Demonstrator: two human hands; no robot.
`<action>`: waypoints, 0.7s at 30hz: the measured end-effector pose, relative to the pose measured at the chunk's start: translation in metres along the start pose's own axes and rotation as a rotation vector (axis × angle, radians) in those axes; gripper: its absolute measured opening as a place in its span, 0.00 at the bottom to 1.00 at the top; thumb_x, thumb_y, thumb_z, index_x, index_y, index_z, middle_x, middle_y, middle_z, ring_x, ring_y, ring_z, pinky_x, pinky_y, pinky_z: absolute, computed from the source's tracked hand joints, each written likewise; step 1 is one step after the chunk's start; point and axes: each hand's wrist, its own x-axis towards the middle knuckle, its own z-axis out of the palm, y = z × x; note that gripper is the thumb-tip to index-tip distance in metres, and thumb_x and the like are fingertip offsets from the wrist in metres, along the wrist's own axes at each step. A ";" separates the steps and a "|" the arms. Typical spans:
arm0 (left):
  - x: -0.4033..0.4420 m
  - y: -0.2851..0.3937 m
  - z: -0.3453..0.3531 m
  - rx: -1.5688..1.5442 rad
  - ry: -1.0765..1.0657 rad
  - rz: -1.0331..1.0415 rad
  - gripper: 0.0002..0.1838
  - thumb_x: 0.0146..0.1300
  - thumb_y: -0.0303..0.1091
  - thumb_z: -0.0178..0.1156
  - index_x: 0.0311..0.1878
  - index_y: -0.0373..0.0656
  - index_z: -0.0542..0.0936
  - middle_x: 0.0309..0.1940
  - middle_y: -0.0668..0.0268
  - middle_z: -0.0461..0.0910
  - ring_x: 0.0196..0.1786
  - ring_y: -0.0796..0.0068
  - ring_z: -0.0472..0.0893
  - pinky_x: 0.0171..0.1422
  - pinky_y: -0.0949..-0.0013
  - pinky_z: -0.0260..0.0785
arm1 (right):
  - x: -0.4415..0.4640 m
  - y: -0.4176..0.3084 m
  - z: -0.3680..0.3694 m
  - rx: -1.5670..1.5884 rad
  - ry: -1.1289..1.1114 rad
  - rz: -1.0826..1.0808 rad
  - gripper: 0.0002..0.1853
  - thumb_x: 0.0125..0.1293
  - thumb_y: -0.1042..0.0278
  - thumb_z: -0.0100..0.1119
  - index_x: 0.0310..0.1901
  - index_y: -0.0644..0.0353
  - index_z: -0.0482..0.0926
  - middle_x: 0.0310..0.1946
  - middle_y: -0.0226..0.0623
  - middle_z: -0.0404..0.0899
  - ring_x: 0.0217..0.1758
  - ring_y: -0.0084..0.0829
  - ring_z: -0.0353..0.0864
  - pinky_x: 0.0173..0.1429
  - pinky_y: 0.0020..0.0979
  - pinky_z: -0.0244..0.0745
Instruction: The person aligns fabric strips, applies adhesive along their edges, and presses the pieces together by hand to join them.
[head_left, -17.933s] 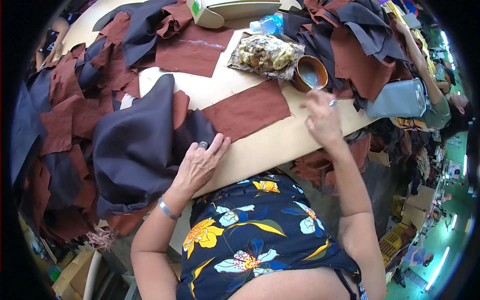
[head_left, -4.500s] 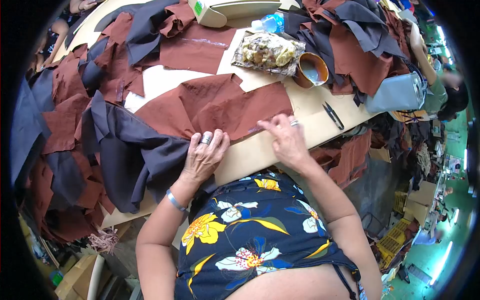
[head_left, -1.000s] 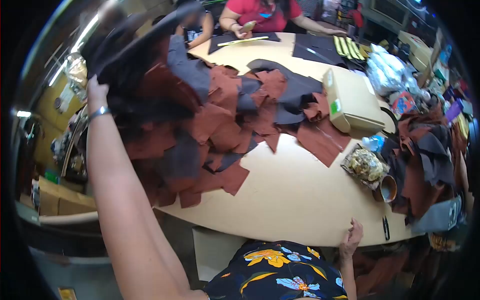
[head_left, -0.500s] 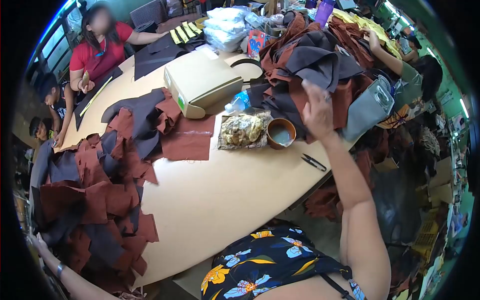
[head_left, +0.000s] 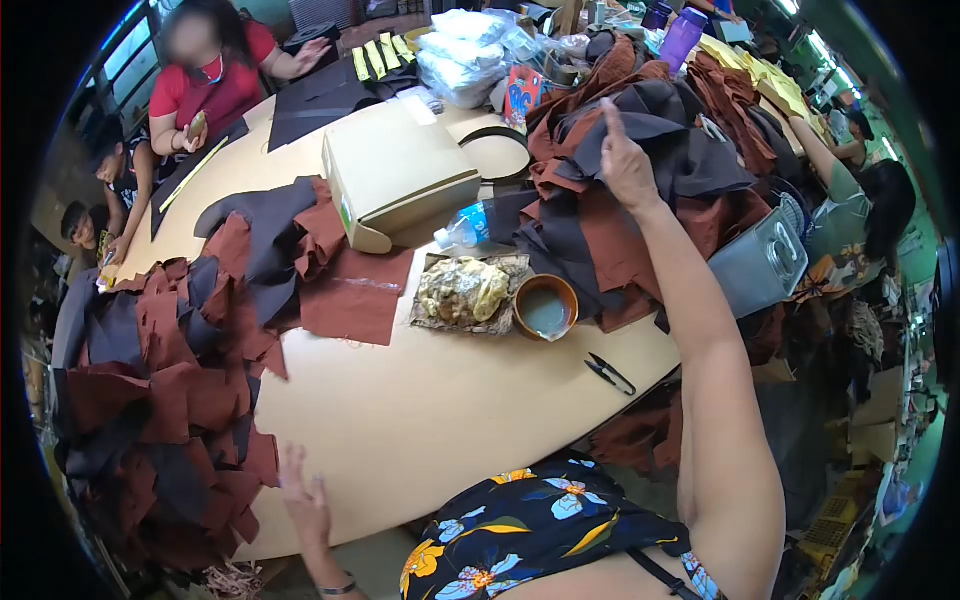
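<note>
My left hand (head_left: 304,497) is open with its fingers apart, over the near edge of the tan table (head_left: 400,430). Just left of it lies a big heap of brown and dark cloth pieces (head_left: 190,400). My right hand (head_left: 628,170) is raised in front of a second pile of dark and brown cloth (head_left: 690,120). Its index finger stretches upward, the other fingers are partly hidden, and I see nothing held. Below that hand are a brown cup (head_left: 546,308) of greyish stuff, a yellowish lump on a flat piece (head_left: 462,292), and black thread snips (head_left: 610,374).
A cardboard box (head_left: 400,170) stands mid-table beside a water bottle (head_left: 465,228). A metal can (head_left: 760,262) is at the right edge. Across the table, a person in red (head_left: 215,75) holds a small object. Another person's arm (head_left: 815,150) reaches in from the right.
My left hand has come rightward from the cloth heap's far left to the table's near edge. My right hand's fingers changed from spread to one pointing up. The view has shifted slightly.
</note>
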 end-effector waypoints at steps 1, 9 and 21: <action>-0.010 -0.011 0.021 0.008 -0.035 -0.033 0.27 0.55 0.21 0.54 0.61 0.40 0.69 0.65 0.53 0.64 0.69 0.51 0.60 0.72 0.55 0.53 | 0.000 -0.008 -0.005 -0.051 0.045 -0.215 0.42 0.57 0.72 0.52 0.72 0.49 0.45 0.32 0.47 0.80 0.36 0.49 0.80 0.46 0.47 0.71; -0.044 0.001 0.071 0.076 0.061 0.027 0.22 0.55 0.21 0.54 0.56 0.40 0.72 0.62 0.52 0.66 0.67 0.48 0.62 0.70 0.53 0.54 | -0.077 0.000 -0.078 -0.374 -0.269 0.469 0.53 0.50 0.67 0.62 0.73 0.47 0.37 0.53 0.43 0.76 0.52 0.48 0.77 0.64 0.47 0.59; -0.047 -0.007 0.084 0.117 0.164 0.112 0.20 0.54 0.22 0.52 0.53 0.42 0.74 0.59 0.55 0.70 0.65 0.51 0.65 0.69 0.51 0.53 | -0.061 -0.062 -0.031 0.158 -0.335 -0.035 0.45 0.52 0.82 0.53 0.72 0.47 0.49 0.55 0.50 0.68 0.51 0.54 0.74 0.53 0.48 0.70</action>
